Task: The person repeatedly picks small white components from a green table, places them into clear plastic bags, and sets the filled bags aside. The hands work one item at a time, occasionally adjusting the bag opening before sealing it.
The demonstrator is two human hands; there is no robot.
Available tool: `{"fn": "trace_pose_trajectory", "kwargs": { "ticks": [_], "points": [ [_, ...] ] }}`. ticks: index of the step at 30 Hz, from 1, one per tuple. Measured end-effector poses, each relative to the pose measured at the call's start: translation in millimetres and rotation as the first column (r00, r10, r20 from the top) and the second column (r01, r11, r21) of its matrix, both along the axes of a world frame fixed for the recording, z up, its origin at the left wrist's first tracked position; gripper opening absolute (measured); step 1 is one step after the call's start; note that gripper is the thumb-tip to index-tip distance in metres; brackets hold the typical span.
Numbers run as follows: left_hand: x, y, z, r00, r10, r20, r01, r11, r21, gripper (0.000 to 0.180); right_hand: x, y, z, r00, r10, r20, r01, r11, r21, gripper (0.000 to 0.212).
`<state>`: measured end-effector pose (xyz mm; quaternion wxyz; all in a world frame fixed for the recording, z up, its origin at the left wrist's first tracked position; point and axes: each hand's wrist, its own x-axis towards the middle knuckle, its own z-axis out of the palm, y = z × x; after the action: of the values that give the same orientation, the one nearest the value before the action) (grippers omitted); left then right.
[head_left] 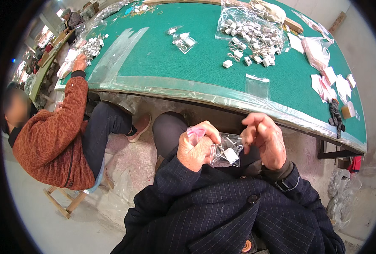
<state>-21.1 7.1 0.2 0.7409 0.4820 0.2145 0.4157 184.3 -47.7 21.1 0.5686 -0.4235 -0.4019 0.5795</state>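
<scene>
Over my lap, my left hand (198,146) pinches a small clear plastic bag (217,160). Inside the bag show a white block-shaped charger plug (230,155) and a coiled pale cable. Something pink and thin (195,133) sits at my left thumb and fingers; whether it is worn or held I cannot make out. My right hand (267,142) is raised at the right side of the bag, its fingers loosely bent and apart. Its fingertips are close to the bag's edge, and any contact there is unclear.
A green-topped table (162,63) stands ahead, bearing a heap of white plugs (255,40), filled bags (184,42) and an empty clear bag (257,86). At its right lie papers (323,89) and a dark glove (335,116). A co-worker (54,135) sits at left.
</scene>
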Motion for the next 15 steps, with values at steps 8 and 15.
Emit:
{"fn": "trace_pose_trajectory", "kwargs": {
  "ticks": [8, 15],
  "points": [
    [1.0, 7.9, 4.0, 0.999, -0.032, -0.004, 0.031, 0.996, -0.086, 0.019, -8.5, 15.5, 8.6, 0.93, 0.232, 0.285, -0.23, 0.972, -0.04, 0.016],
    [-3.7, 28.9, 4.9, 0.977, -0.092, -0.192, 0.082, 0.995, -0.061, 0.022, 4.2, 33.7, 12.2, 0.877, 0.203, 0.435, -0.232, 0.973, 0.014, 0.016]
  ]
}}
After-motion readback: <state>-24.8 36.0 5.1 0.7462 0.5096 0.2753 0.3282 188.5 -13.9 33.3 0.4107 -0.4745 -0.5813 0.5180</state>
